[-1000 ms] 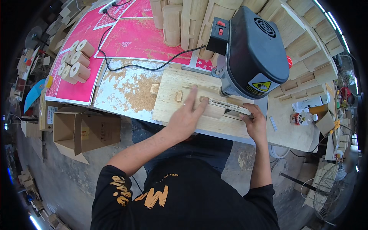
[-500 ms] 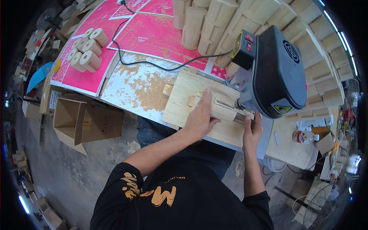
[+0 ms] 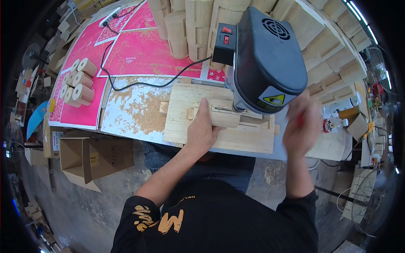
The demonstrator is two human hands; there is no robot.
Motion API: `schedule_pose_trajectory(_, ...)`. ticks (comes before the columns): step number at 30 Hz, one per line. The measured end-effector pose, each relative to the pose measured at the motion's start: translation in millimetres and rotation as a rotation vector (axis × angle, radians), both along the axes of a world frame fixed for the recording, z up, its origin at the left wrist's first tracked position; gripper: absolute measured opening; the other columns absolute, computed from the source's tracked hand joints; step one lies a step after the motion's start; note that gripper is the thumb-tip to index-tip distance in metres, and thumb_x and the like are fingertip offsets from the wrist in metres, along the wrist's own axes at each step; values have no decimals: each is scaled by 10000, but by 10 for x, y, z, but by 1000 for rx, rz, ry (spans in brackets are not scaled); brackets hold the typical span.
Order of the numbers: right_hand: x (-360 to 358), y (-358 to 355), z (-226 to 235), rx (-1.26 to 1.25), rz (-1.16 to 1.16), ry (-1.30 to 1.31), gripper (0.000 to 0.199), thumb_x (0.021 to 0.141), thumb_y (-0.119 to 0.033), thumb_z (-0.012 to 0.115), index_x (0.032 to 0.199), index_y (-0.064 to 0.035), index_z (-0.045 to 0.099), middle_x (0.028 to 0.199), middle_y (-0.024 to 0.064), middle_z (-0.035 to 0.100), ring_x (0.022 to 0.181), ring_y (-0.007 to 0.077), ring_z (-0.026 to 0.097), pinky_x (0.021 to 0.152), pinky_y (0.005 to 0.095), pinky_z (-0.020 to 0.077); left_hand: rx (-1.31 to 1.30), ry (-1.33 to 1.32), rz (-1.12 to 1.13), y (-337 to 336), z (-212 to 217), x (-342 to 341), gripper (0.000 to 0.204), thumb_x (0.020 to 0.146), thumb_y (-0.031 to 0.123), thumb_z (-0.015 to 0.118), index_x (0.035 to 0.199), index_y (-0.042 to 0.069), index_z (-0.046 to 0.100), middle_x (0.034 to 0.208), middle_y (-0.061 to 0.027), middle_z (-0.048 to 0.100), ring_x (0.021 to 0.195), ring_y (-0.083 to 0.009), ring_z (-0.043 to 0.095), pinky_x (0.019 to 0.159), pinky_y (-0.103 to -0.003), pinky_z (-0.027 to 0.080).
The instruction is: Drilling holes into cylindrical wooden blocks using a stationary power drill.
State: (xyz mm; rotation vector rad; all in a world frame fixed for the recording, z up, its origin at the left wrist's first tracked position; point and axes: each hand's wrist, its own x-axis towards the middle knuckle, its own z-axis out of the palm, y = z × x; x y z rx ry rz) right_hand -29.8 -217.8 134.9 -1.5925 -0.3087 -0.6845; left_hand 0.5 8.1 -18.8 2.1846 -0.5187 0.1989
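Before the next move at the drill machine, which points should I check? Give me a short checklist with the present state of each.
1. Left hand presses the wooden block onto the wooden jig board: ok.
2. Block sits under the head of the black drill press: ok.
3. Left fingers away from the drill bit: cannot tell, the head hides the bit.
4. Right hand steady: not ok, it is blurred by motion beside the machine.
5. Sawdust left of the board, away from the block: ok.
6. Black cable lies away from the board: ok.
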Motion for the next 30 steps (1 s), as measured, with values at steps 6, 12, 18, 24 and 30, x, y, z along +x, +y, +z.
schedule_pose_trajectory(6, -225, -93, -943, -942, -350, -345, 201, 933, -196, 624, 788, -57, 639, 1071, 99, 735, 1022, 328, 603, 857, 440, 477, 43, -102, 13, 6, -42, -11, 1127, 742, 211, 868, 1540, -91, 132, 1289, -317, 565, 1017, -445, 657, 830, -451, 551)
schedule_pose_trajectory(12, -94, -174, -257, -642, -125, -326, 177, 991, -185, 567, 1011, -31, 651, 932, 93, 679, 740, 227, 556, 696, 368, 452, -17, 78, 0, -53, 21, 9, 1076, 749, 162, 849, 1521, -103, 148, 1401, -369, 458, 1200, -497, 559, 964, -467, 504)
schedule_pose_trajectory(18, 214, 132, 436, -295, -274, 150, 259, 1079, -135, 392, 1050, 26, 592, 856, 48, 535, 683, 83, 513, 649, 245, 416, -25, 80, -9, -338, 1, -78, 1064, 746, 159, 847, 1507, -119, 158, 1439, -388, 416, 1235, -507, 541, 976, -470, 501)
schedule_pose_trajectory(24, -226, -159, -780, -715, -163, -392, 134, 823, -109, 714, 936, -65, 657, 958, 106, 691, 687, 273, 566, 643, 361, 468, -26, 50, -72, -410, 17, -45, 1064, 744, 173, 848, 1499, -130, 161, 1462, -398, 381, 1273, -520, 509, 983, -473, 503)
schedule_pose_trajectory(30, -16, -123, -509, -917, -33, -493, 158, 821, -129, 719, 958, -75, 662, 933, 92, 678, 742, 271, 574, 661, 377, 462, -12, 106, -55, -155, 163, 123, 1019, 736, 172, 851, 1512, -51, 229, 1487, -312, 412, 1328, -458, 487, 1014, -478, 488)
